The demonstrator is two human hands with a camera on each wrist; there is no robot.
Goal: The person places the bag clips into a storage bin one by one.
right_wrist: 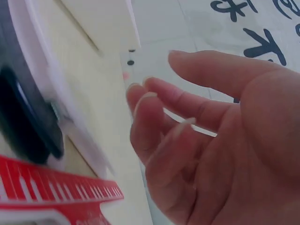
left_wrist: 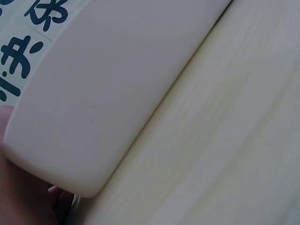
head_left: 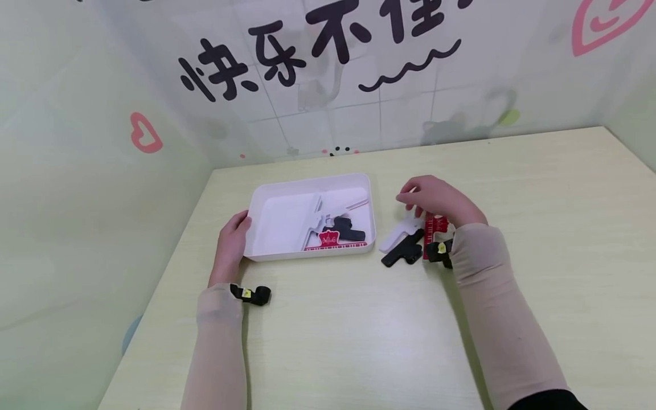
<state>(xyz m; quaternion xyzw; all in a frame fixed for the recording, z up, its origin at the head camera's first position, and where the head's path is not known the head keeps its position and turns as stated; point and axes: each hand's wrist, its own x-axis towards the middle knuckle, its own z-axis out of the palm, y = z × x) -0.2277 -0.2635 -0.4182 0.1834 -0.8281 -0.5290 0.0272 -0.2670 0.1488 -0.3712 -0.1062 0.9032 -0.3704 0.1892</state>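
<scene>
The left hand [head_left: 234, 239] grips the left end of a shallow white tray [head_left: 277, 255], thumb at its rim. In the left wrist view, the tray's outer wall [left_wrist: 103, 89] fills much of the picture, with part of the hand [left_wrist: 23, 197] around its corner. Inside the tray lie a black angular plastic piece [head_left: 351, 232], a white slim piece [head_left: 310, 225] and a red printed label [head_left: 329, 239]. Right of it, the right hand [head_left: 435, 196] hovers with loosely bent fingers and nothing between them, over a white piece [head_left: 397, 234], a black piece [head_left: 405, 249] and a red-and-white card [head_left: 434, 225].
Everything stands on a pale wooden table [head_left: 328, 330]. Behind it rises a printed white backdrop [head_left: 359, 114] with black lettering. Small black cameras sit on the left wrist [head_left: 252, 294] and the right wrist [head_left: 439, 251].
</scene>
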